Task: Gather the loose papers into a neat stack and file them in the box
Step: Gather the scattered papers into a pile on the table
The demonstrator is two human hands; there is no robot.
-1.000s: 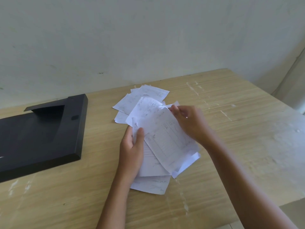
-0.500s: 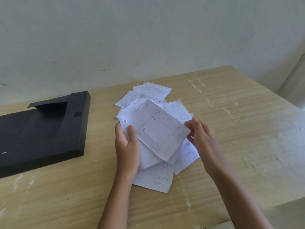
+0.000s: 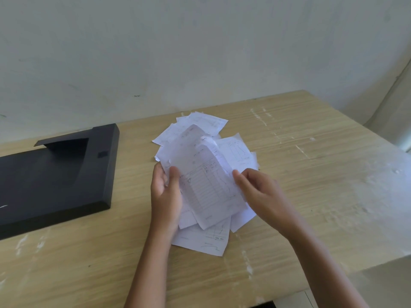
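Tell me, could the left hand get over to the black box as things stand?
Probably yes: bare table lies between the left hand and the black box, though that hand holds papers.

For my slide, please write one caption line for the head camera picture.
Both hands, left hand and right hand, gather loose papers on a wooden table beside a black box.
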